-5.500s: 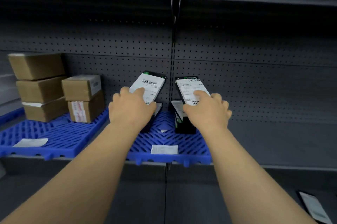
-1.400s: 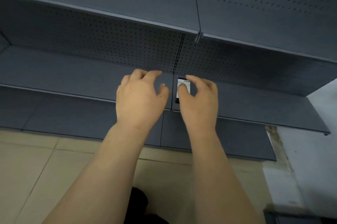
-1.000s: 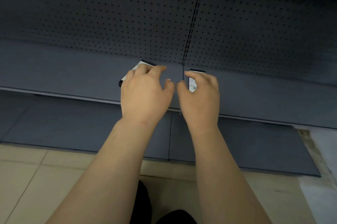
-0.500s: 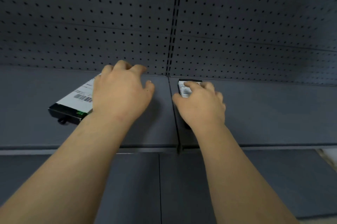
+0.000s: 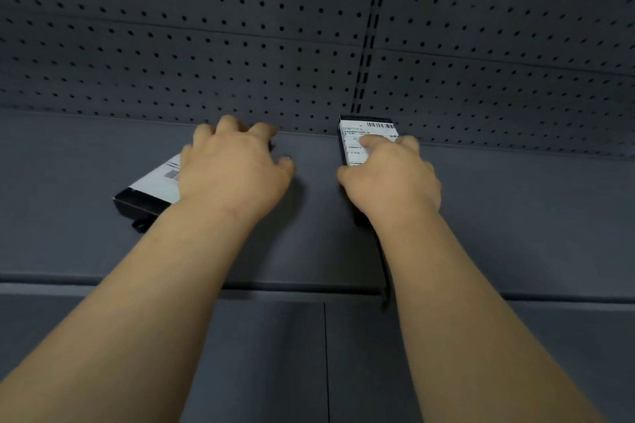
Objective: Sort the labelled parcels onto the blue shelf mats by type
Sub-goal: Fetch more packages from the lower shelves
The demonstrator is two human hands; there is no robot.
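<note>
Two flat black parcels with white barcode labels lie on a grey shelf (image 5: 515,216). The left parcel (image 5: 151,188) lies slanted, its near corner pointing lower left. My left hand (image 5: 233,168) covers its far end, fingers curled down over it. The right parcel (image 5: 357,140) lies straight against the back wall. My right hand (image 5: 391,178) grips it, thumb along its left edge and fingers across the label. No blue mat is in view.
A grey pegboard back wall (image 5: 206,44) rises behind the shelf, split by a slotted upright (image 5: 367,44). A lower grey shelf (image 5: 275,354) runs beneath my forearms. The shelf stretches bare to the far left and right of the parcels.
The view has come closer to the shelf. My hands have settled further onto the two parcels; the right parcel's label now shows more beyond my fingers.
</note>
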